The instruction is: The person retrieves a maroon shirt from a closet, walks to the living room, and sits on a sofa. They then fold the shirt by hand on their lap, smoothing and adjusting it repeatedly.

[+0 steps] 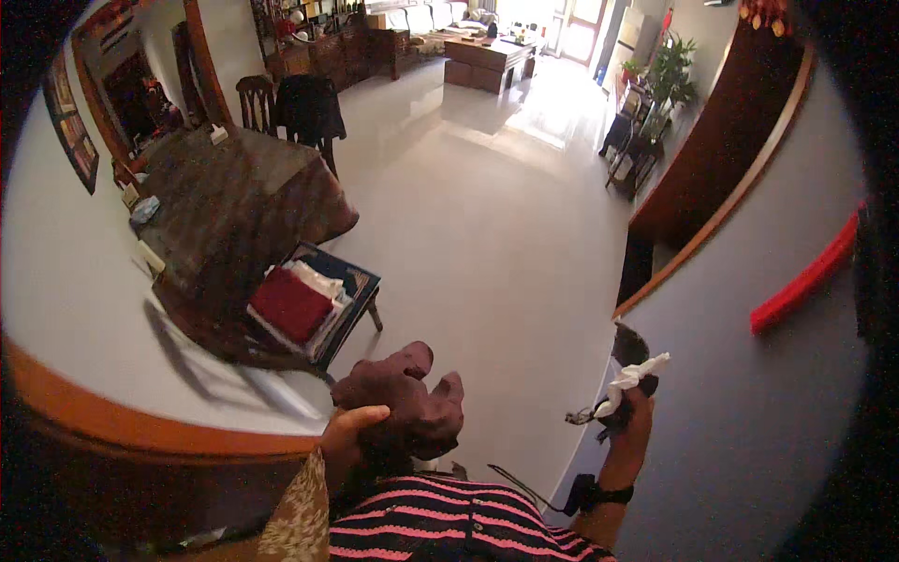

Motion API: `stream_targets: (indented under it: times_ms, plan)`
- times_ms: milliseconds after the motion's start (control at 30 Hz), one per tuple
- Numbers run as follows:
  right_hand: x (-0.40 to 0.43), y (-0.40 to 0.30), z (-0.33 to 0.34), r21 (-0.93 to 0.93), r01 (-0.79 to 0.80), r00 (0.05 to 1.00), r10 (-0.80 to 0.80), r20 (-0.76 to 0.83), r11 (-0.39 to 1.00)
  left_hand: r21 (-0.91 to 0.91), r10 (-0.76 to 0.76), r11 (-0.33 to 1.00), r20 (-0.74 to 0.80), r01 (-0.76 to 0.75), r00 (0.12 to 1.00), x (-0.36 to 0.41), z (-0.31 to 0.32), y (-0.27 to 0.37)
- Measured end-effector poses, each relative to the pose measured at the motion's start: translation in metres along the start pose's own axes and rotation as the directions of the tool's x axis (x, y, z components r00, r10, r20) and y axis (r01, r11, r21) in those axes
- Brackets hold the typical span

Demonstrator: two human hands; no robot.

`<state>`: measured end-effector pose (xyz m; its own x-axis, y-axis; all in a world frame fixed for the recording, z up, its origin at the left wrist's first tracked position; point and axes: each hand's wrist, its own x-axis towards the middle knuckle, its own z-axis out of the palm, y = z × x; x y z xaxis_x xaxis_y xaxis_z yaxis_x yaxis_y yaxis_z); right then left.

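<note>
A bunched maroon-brown bundle (407, 400), perhaps cloth or a soft toy, is gripped by my left hand (348, 435) in front of my striped top. The thumb lies across its near side, and the other fingers are mostly hidden behind it. Farther right, beside the grey wall, my right hand (635, 407) grips a dark crumpled item (630, 344), whose kind I cannot make out. A twisted white cloth or tissue (625, 385) is held in the same hand. A black strap with a small box (586, 495) is around my right wrist.
At left stands a table with a dark cover (232, 190). A stool (362, 277) near its corner bears a folded dark red cloth (291, 302) and pale cloths. Pale tiled floor (477, 232) runs ahead to a wooden desk (484, 60). A wood-trimmed opening (702, 161) breaks the right wall.
</note>
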<state>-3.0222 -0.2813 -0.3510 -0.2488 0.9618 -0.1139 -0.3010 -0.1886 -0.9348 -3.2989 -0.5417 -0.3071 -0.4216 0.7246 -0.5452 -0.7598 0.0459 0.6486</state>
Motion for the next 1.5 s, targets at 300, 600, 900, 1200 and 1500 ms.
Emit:
stream_targets:
  times_ms: [300,600,900,1200,1500]
  plan:
    - [0.129,0.024,0.033,0.042,-0.106,0.993,0.108,-0.049,0.993,0.061,0.06,0.996,0.16,-0.07,0.985,0.156,0.032,0.076]
    - [0.336,0.073,0.038,0.005,-0.048,0.996,0.048,-0.08,0.999,0.026,0.144,0.988,0.157,-0.15,0.977,0.309,0.077,0.159]
    - [0.49,0.065,0.222,-0.005,-0.235,0.965,0.234,0.12,0.972,-0.128,0.23,0.964,-0.031,-0.232,0.973,0.423,0.083,0.23]
    - [0.631,0.103,0.357,-0.039,-0.27,0.928,0.271,0.255,0.962,-0.149,0.297,0.931,-0.221,-0.333,0.929,0.562,0.074,0.335]
    - [0.738,0.129,0.411,0.026,-0.327,0.945,0.325,0.041,0.945,-0.173,0.252,0.94,-0.23,-0.294,0.94,0.706,0.071,0.432]
